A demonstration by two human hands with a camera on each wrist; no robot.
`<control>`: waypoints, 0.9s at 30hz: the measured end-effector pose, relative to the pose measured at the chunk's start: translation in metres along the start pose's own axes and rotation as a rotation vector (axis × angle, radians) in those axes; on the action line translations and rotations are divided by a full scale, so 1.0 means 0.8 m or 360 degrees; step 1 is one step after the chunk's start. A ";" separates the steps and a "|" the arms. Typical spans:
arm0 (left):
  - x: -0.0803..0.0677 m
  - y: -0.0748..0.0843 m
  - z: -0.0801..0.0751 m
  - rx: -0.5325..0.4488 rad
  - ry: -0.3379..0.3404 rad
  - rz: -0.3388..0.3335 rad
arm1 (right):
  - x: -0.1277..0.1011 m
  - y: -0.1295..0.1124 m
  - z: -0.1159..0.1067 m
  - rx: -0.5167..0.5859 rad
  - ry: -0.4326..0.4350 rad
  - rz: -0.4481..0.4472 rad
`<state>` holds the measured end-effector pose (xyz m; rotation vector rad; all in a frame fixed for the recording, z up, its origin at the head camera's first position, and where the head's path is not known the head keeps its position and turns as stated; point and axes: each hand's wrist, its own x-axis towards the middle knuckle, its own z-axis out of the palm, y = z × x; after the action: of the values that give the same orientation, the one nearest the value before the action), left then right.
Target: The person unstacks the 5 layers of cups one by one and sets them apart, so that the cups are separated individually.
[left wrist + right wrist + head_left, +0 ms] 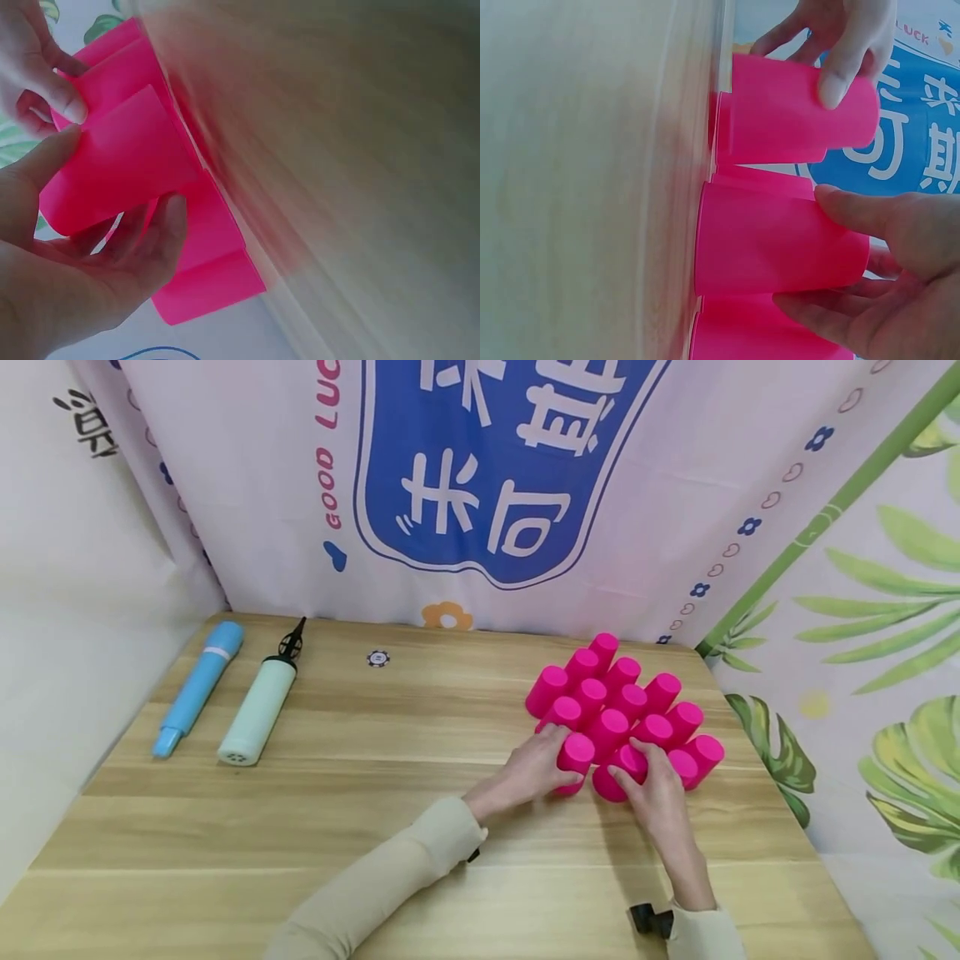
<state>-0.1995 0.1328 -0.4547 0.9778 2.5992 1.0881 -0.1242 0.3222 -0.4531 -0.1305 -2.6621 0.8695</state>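
Several bright pink cups point(606, 727) stand upside down in close rows at the right of the table. My left hand point(531, 770) grips a pink cup point(576, 753) at the front left corner of the group. The left wrist view has its thumb on one side of this cup point(124, 161) and fingers on the other. Just to the right, my right hand point(660, 789) holds another front-row cup point(632, 762) between thumb and fingers. In the right wrist view that cup point(772, 240) has its rim at the tabletop, while the left hand's cup point(795, 105) sits close over it.
On the left of the wooden table point(315, 827) lie a blue pump point(198, 685) and a pale green pump point(260, 710) with a black nozzle. A small round chip point(378, 657) lies near the back edge. A printed curtain point(262, 468) hangs behind the table.
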 end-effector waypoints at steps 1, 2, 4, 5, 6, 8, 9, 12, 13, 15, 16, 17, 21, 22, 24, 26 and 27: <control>0.001 0.000 0.001 0.0008 -0.0009 -0.0001 | 0.001 -0.001 0.001 0.0001 0.0000 0.0000; 0.003 0.000 0.002 0.0015 -0.0018 -0.0001 | 0.001 -0.001 0.001 0.0000 0.0000 0.0003; 0.005 0.001 0.004 0.0033 -0.0032 0.0007 | 0.002 -0.002 0.002 -0.0001 0.0001 0.0004; 0.006 0.001 0.005 0.0043 -0.0034 0.0012 | 0.003 -0.002 0.003 0.0002 0.0004 -0.0001; 0.007 0.001 0.006 0.0050 -0.0038 0.0013 | 0.004 -0.003 0.003 0.0004 0.0005 -0.0004; 0.009 0.002 0.007 0.0057 -0.0048 0.0006 | 0.004 -0.003 0.003 0.0009 0.0004 -0.0008; 0.010 0.002 0.007 0.0059 -0.0055 0.0001 | 0.005 -0.003 0.003 0.0009 0.0006 -0.0014; 0.013 0.001 0.006 0.0075 -0.0064 -0.0020 | 0.009 -0.004 0.004 0.0014 0.0019 -0.0039; 0.014 0.000 0.005 0.0087 -0.0063 -0.0017 | 0.010 -0.004 0.006 0.0019 0.0026 -0.0050; 0.013 -0.001 0.004 0.0083 -0.0057 -0.0017 | 0.014 -0.004 0.008 0.0023 0.0042 -0.0074; 0.012 -0.002 0.003 0.0076 -0.0047 -0.0016 | 0.015 -0.004 0.010 0.0026 0.0048 -0.0086; 0.010 -0.003 0.001 0.0075 -0.0042 -0.0016 | 0.017 -0.003 0.011 0.0031 0.0052 -0.0099; -0.010 -0.004 -0.014 0.0106 -0.0009 -0.0026 | 0.022 -0.002 0.016 0.0048 0.0068 -0.0151; -0.018 -0.003 -0.019 0.0113 -0.0014 -0.0022 | 0.022 -0.001 0.015 0.0047 0.0070 -0.0150; -0.033 -0.001 -0.030 0.0129 -0.0034 -0.0020 | 0.021 0.003 0.011 0.0050 0.0059 -0.0126; -0.048 -0.002 -0.041 0.0119 -0.0062 -0.0024 | 0.018 0.008 0.004 0.0049 0.0028 -0.0082; -0.055 -0.003 -0.047 0.0109 -0.0073 -0.0017 | 0.015 0.010 -0.002 0.0050 0.0011 -0.0056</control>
<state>-0.1810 0.0822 -0.4339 0.9898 2.6175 0.9686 -0.1353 0.3319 -0.4533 -0.0785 -2.6348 0.8974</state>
